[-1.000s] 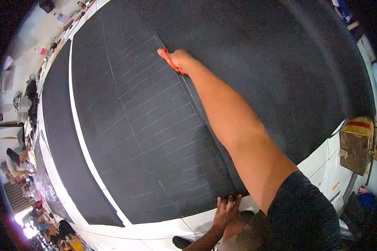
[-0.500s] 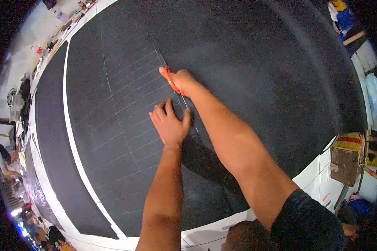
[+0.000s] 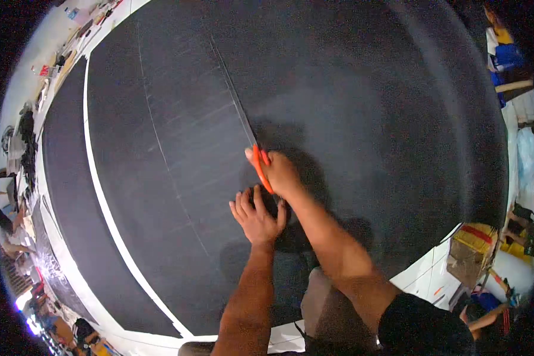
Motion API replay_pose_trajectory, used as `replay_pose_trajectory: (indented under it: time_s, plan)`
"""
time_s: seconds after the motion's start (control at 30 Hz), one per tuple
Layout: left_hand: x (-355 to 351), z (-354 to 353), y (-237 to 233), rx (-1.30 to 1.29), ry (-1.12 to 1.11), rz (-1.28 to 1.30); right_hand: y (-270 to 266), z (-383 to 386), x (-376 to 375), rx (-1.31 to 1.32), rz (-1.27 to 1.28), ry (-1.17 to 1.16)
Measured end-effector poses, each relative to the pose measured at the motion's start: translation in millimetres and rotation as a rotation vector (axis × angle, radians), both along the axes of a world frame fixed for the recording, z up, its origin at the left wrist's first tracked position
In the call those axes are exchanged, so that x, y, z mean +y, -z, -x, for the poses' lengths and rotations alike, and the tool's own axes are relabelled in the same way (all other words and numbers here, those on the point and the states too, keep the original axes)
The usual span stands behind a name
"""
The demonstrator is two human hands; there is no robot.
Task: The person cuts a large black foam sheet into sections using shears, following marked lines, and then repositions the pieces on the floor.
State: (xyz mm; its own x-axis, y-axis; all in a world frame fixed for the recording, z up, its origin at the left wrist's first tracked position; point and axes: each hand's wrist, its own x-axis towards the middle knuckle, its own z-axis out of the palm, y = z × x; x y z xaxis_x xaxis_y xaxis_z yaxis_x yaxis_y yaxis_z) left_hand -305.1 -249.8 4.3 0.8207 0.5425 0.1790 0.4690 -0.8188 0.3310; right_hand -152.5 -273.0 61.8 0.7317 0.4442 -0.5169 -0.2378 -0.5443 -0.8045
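Observation:
A large dark sheet with thin pale lines drawn on it lies spread below me. My right hand is closed around the orange handles of a pair of scissors. The scissors point away from me along a long line in the sheet, their blades hard to make out against the dark material. Just below the scissors and to their left, my left hand lies on the sheet with its fingers spread, holding nothing.
A dark strip lies at the left, past a white gap. White floor tiles show at the lower right beside a worn cardboard box. Scattered items line the left edge. Another person's arm shows at the lower right.
Both hands and the scissors appear lower and slightly further right in view. The camera view has also shifted. The right hand still holds the scissors, and the left hand stays spread.

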Motion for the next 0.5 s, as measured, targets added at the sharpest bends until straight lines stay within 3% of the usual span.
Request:
replay_pose_trajectory:
  time_s: [0.23,0.5]
  plan:
    - [3,1,1,0.070,-0.020,0.023,8,5,13,0.109,-0.058,0.167]
    - [3,-6,-1,0.122,-0.034,0.036,0,-32,38,0.164,0.013,0.117]
